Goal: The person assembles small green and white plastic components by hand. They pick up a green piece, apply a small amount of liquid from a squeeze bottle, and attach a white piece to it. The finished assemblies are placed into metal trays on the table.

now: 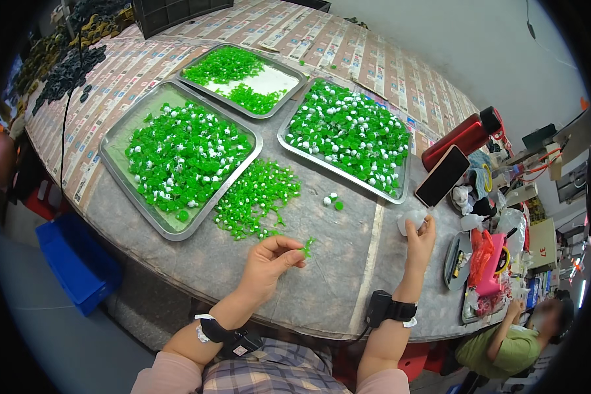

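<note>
One piece pinched, a heap yet loose on the table point(335, 282)

From where I stand, the work looks well under way. The left hand point(269, 261) has its thumb and forefinger pinched on a small green piece point(308, 247), held just above the bare grey covering, near the front edge. The right hand point(421, 238) has its fingers curled round a translucent whitish object point(410, 222); the grip partly hides it, so I cannot tell what it is.

Just beyond the left hand lies a loose heap point(256, 197) of thin green pieces dotted with white, spread against the side of the left tray point(172, 235). That tray and the right tray point(338, 172) both carry thick mounds of green bits and white balls. The far tray point(279, 80) holds finer green bits in two patches, with a pale stretch of its bottom showing between them.

Between the hands and the right tray sits a tiny cluster point(333, 201) of green and white pieces, apart from everything else. My guess is that the heap is the finished share and the mounded trays are what is left, which would mean plenty remains; I cannot be sure which is which. The piece in the left hand looks not yet done.
</note>
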`<state>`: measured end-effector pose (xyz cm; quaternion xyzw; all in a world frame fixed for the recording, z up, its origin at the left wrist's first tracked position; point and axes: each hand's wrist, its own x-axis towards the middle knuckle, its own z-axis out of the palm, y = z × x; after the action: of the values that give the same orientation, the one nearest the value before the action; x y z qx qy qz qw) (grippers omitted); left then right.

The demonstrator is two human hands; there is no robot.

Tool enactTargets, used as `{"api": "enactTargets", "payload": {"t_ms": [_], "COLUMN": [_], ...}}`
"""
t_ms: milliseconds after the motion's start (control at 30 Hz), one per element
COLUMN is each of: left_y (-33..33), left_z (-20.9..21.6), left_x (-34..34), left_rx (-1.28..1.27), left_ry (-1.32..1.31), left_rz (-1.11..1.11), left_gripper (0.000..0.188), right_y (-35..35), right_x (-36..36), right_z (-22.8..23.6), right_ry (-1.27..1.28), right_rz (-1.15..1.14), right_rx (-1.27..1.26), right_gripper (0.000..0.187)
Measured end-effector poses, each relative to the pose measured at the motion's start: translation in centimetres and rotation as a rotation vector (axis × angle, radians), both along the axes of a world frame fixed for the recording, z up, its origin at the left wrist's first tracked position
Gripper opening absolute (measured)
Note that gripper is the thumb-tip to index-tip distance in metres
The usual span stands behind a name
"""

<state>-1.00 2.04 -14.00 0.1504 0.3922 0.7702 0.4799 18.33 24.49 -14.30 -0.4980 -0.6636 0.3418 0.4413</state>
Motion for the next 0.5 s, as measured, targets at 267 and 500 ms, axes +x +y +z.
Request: {"api": "enactTargets", "payload": {"t_ms": [267,500], "left_y": [-0.1,0.2], "left_z": [-0.2,-0.3], "left_x": [-0.1,-0.1], "left_rx": [-0.025,-0.022], "left_ry": [-0.014,-0.023], "left_rz": [0.002,-0.008], "left_gripper": [0.009,0.01], "right_y": [-5.1,-4.2], "right_x": [-6.4,-10.0], "right_z": [6.8,3.0], "right_ry": [-0.341,-0.505], "right_rz": [0.302,0.667], "right_rx": [0.506,0.375], "right_gripper": [0.027,0.021]}}
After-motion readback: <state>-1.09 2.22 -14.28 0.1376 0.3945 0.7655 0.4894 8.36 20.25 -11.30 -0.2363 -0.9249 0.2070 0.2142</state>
